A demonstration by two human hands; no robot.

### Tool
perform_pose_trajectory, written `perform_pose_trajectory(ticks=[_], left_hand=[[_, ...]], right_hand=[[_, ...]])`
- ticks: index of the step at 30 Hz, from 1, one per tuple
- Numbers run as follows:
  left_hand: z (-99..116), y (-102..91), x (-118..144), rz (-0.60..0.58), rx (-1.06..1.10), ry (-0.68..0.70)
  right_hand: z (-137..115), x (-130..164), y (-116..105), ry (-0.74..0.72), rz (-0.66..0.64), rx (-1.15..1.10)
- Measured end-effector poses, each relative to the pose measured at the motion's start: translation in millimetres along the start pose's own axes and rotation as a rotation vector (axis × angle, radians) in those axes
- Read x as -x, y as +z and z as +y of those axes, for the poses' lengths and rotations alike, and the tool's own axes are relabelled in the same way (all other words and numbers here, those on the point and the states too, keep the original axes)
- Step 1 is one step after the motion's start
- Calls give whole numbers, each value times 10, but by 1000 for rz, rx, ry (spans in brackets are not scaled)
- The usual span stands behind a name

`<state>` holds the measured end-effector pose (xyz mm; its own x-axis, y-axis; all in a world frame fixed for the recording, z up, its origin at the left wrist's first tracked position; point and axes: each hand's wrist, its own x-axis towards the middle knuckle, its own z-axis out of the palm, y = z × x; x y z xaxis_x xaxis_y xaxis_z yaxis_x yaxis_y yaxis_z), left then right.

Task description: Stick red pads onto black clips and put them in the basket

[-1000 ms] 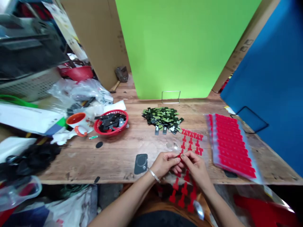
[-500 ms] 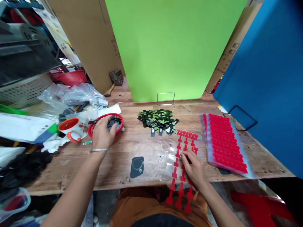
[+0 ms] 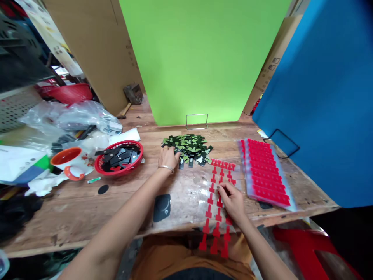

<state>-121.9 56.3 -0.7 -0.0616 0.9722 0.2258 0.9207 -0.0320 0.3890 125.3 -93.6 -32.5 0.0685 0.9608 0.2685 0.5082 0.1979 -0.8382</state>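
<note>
Counter (image 3: 78, 208): wood-grain top, worn and scuffed along the front edge. Middle: loose pile of black and green tags (image 3: 194, 144). Nearer and to the right, sheet of red cutouts (image 3: 210, 210), near end hanging past the front edge. Further right, stack of red strips (image 3: 266, 171) with clear plastic, slightly offset. Left: red basket (image 3: 132, 170) heaped with black pieces (image 3: 121, 157), mug (image 3: 83, 161) beside it, white paper (image 3: 125, 135) behind, small green item (image 3: 93, 180) in front. Front left: round black patch (image 3: 103, 189). Front centre: dark rectangular patch (image 3: 160, 210). Back left: hammer (image 3: 133, 94). Back: green board (image 3: 201, 58) standing, wire stand (image 3: 197, 128) at its foot.
</note>
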Motion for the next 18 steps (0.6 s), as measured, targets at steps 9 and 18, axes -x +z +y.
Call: perform_pose_trajectory(ticks=[9,18], left_hand=[[-36,50,-71,-57,77,-57],[-85,-222,571,-247,200,89]], right_hand=[[-17,-16,-19,-6,-24,-4],[-77,-44,6,-62,-70,110]])
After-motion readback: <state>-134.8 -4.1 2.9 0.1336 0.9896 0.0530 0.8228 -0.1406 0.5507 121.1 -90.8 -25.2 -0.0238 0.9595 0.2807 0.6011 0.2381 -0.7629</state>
